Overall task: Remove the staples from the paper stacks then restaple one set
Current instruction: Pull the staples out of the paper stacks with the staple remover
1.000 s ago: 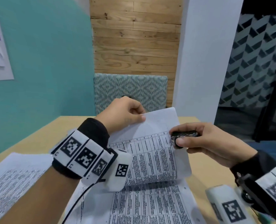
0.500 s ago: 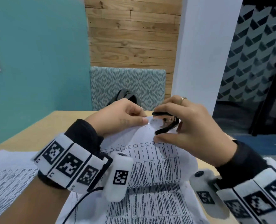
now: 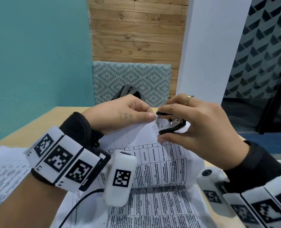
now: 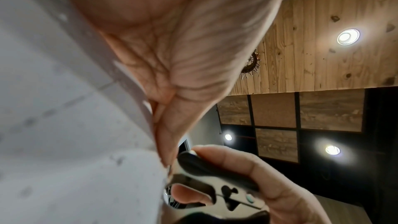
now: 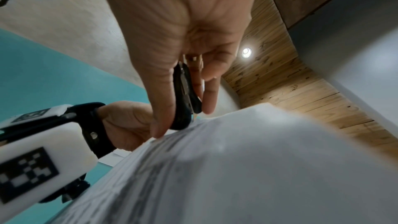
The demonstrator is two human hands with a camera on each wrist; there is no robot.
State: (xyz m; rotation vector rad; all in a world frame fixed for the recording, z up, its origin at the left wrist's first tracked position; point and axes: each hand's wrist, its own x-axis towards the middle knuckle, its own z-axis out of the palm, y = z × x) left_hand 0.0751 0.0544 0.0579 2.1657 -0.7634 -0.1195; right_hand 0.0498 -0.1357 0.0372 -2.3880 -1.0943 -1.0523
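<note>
1. Head view: left hand [image 3: 121,116] pinches the lifted corner of the paper stack [image 3: 154,162], raised off the bench [image 3: 29,129].
2. Right hand [image 3: 200,129] grips the staple remover [image 3: 171,123]; its jaws stand apart, pointing left at the staple [image 3: 156,122] just beside the left thumb.
3. Left wrist view shows the remover from beneath; staple hidden there.
4. Right wrist view: blurred paper only.

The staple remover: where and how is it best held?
Pinch the staple remover on its two black wings from behind the hinge, as the right hand does, thumb below, finger above. Its metal claws face the staple at the paper stack corner.
</note>
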